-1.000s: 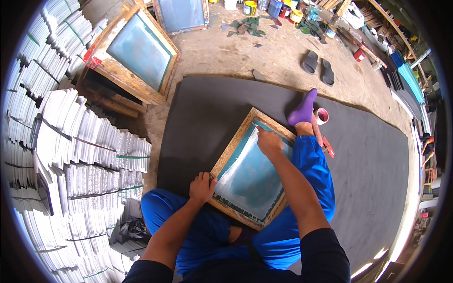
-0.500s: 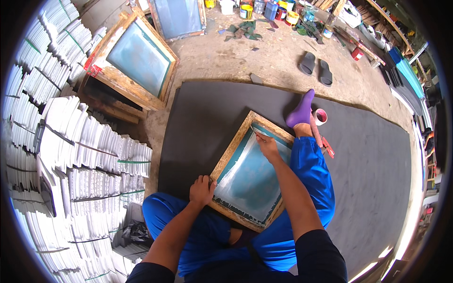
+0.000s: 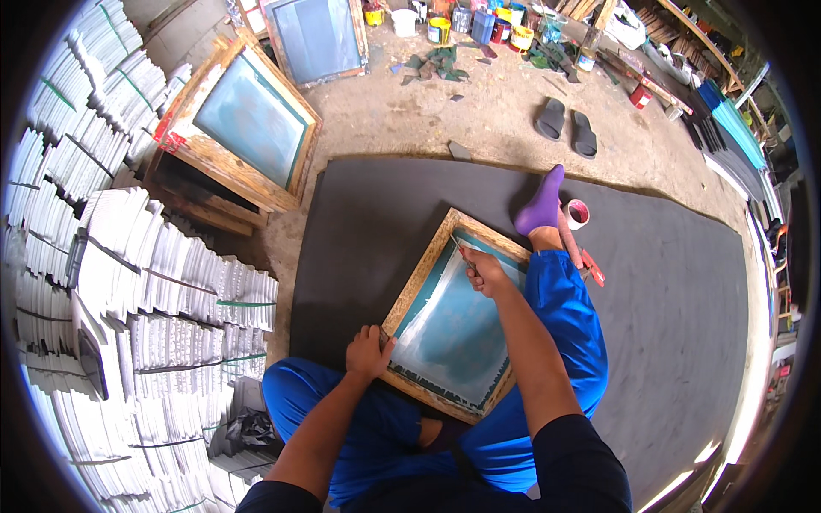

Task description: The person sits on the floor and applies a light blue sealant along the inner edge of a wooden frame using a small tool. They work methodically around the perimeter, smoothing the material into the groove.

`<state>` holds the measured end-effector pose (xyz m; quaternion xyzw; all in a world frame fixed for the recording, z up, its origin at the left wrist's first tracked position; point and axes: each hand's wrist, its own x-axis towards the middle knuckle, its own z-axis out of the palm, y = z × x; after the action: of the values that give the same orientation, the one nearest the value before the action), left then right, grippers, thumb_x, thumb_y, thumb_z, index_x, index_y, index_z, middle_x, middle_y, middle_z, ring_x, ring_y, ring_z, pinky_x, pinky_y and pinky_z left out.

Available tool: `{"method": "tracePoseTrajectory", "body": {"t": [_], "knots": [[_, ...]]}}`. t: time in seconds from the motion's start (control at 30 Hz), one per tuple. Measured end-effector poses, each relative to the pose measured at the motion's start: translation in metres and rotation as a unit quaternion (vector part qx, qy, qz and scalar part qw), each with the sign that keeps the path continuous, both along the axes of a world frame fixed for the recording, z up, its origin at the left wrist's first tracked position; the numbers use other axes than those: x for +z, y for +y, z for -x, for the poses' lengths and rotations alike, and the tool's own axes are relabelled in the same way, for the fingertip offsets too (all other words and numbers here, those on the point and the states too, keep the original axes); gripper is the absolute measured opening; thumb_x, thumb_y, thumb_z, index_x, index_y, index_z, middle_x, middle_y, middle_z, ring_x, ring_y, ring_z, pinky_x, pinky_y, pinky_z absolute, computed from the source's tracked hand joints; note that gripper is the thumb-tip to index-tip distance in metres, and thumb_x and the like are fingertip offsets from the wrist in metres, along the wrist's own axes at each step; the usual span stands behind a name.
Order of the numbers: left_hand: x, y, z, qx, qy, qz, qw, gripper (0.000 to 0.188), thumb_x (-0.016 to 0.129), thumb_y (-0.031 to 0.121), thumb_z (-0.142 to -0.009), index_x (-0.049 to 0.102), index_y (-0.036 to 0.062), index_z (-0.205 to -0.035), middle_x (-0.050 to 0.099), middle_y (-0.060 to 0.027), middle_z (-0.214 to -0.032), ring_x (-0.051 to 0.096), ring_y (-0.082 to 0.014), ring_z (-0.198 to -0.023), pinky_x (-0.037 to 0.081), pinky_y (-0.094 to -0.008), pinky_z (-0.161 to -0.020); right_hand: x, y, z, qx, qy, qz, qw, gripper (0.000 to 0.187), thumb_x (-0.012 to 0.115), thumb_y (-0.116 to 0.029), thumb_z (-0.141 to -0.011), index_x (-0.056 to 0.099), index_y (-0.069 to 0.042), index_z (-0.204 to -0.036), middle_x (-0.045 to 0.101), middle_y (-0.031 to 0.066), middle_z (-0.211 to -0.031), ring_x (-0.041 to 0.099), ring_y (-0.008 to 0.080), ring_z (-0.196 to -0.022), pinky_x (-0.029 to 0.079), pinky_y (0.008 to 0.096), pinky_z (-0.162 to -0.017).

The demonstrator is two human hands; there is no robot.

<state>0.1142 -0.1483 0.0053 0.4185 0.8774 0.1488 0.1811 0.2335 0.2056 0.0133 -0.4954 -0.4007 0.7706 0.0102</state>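
A wood-framed printing screen [image 3: 419,254] with blue-green mesh lies tilted across my lap and the dark mat. At its left edge my left hand [image 3: 369,352] grips the wooden rim, thumb over the top. My right hand [image 3: 484,272] is over the mesh close to the far corner, its fingers closed round a slim tool [image 3: 458,246] with a thin tip and a bit of red; its exact kind is hard to make out. The tip points to the inner corner of the frame. Dark ragged patches line the near edge of the mesh.
A tape roll [image 3: 577,214] and a red-handled tool [image 3: 592,268] lie beside my purple-socked foot [image 3: 542,205]. Bundled white stacks [image 3: 171,282] rise on the left. Other screens [image 3: 248,120] lean behind, with paint cans [image 3: 439,31] and black slides [image 3: 551,119] on the floor.
My right hand has turned, with the tool now at a steeper angle along the far left inner corner. The left hand stays on the rim. The view has shifted slightly.
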Motion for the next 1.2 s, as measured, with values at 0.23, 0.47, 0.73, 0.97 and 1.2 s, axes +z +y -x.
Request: {"method": "tracePoseTrajectory", "body": {"t": [0.23,0.47,0.73,0.97,1.2], "knots": [[-0.003,-0.001,-0.001,-0.004,0.005,-0.005,1.0,0.046,0.066,0.049,-0.096,0.057,0.0068,-0.114,0.061,-0.0159,-0.113,0.065,-0.0384,-0.103,0.056,-0.0514,-0.084,0.0,-0.039,0.0,-0.04,-0.014,-0.164,0.986,0.042,0.064,-0.044,-0.104,0.067,-0.014,-0.133,0.049,-0.0009,-0.064,0.038,0.0086,-0.043,0.03,0.028,-0.039],[-0.012,-0.002,-0.002,-0.004,0.01,-0.059,0.998,0.042,0.071,0.044,-0.093,0.057,0.0082,-0.111,0.064,-0.0135,-0.111,0.068,-0.0366,-0.101,0.057,-0.0512,-0.083,-0.003,-0.093,-0.02,-0.027,-0.08,-0.309,0.947,0.038,0.075,-0.033,-0.095,0.071,-0.005,-0.12,0.053,0.0007,-0.061,0.047,0.0104,-0.044,0.034,0.0303,-0.039],[-0.014,-0.002,0.006,-0.01,0.04,-0.098,0.994,0.04,0.074,0.042,-0.093,0.06,0.0079,-0.11,0.066,-0.0129,-0.11,0.071,-0.0366,-0.098,0.058,-0.0515,-0.082,0.061,-0.161,-0.049,0.036,-0.203,-0.471,0.858,0.04,0.075,-0.037,-0.091,0.072,-0.004,-0.114,0.073,0.0194,-0.095,0.069,0.0366,-0.091,0.054,0.0459,-0.079],[0.013,0.003,0.01,-0.016,0.033,-0.106,0.994,0.043,0.073,0.042,-0.092,0.06,0.006,-0.112,0.067,-0.0148,-0.115,0.072,-0.0401,-0.098,0.059,-0.0533,-0.082,0.099,-0.166,-0.088,-0.004,-0.278,-0.511,0.813,0.036,0.076,-0.034,-0.09,0.065,-0.004,-0.107,0.074,0.0223,-0.1,0.072,0.0414,-0.098,0.055,0.0492,-0.086],[0.058,0.034,0.04,-0.094,0.074,-0.125,0.985,0.044,0.075,0.041,-0.09,0.062,0.0051,-0.111,0.068,-0.0164,-0.113,0.071,-0.0429,-0.095,0.058,-0.0551,-0.082,0.103,-0.136,-0.13,-0.029,-0.361,-0.494,0.79,0.038,0.071,-0.037,-0.095,0.064,-0.007,-0.118,0.074,0.0193,-0.107,0.071,0.0403,-0.106,0.055,0.0525,-0.091]]}}
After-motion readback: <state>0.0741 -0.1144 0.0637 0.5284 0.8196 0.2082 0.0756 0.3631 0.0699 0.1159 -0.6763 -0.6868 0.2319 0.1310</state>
